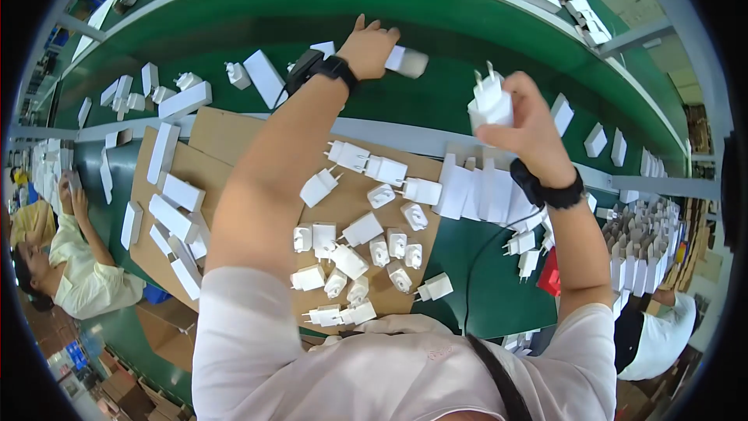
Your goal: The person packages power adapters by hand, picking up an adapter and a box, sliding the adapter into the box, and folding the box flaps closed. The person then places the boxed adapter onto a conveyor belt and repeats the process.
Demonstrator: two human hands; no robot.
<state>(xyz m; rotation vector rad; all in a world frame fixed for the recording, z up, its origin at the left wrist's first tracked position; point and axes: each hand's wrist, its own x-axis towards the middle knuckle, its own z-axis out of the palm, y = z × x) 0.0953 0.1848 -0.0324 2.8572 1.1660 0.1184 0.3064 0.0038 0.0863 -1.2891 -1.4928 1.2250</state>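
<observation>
Head view, right hand (536,129) pinching white plug adapter (490,105), left hand (369,50) grip unclear, reddish shirt print (439,353) illegible

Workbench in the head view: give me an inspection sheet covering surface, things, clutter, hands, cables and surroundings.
Surface: green bench, partly covered by cardboard.
Things: white charger, prongs up, in the right hand; pale box beside the left hand.
Clutter: loose chargers scattered over the cardboard; white boxes to their left.
Hands: right fingers close around the charger; whether the left grips anything can't be told.
Cables: black cable runs from near the right wrist across the bench.
Surroundings: co-worker at far left; another person, partly visible, at right.
</observation>
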